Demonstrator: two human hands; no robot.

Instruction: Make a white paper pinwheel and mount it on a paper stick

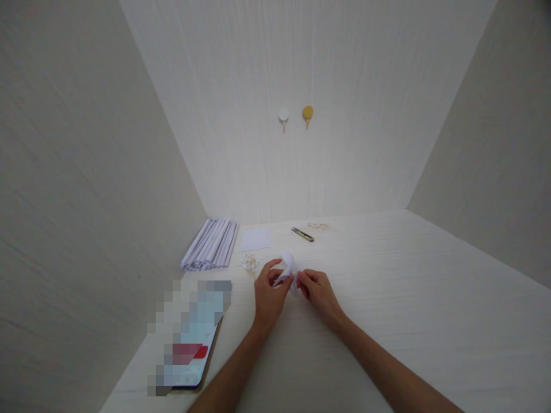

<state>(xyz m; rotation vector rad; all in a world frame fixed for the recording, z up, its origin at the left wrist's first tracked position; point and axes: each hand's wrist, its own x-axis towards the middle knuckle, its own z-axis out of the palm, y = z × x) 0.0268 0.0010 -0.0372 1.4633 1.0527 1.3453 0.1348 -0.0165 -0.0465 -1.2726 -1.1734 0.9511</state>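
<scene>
— What do we see closest to us?
— We see a phone (193, 344) lying flat on the table (408, 298), down at our left.
— And our hands?
— A bit past the phone, our two hands meet in the middle of the table. Our left hand (269, 295) is curled, with the thumb and first fingers pinched together. Our right hand (318, 292) is pinched the same way, right beside it.
— What are we pinching?
— A small piece of folded paper (289, 265). It is white and crumpled. It sits between our two hands, and both hands grip its bottom part. The top of it pokes up past our fingertips, on the far side.
— What is past the paper?
— Just past our left hand, a bit to the left, we see a little pale clump (249, 264). It is too small for us to tell what it is. Farther back at the left lies a pile of paper strips (210, 244), side by side. Next to the pile lies a flat white sheet (256, 238). To the right of the sheet lie small scissors (302, 234), well apart from our hands.
— And farthest away?
— Up on the back wall we see two hooks side by side, a white hook (283, 116) and a gold hook (307, 112).
</scene>
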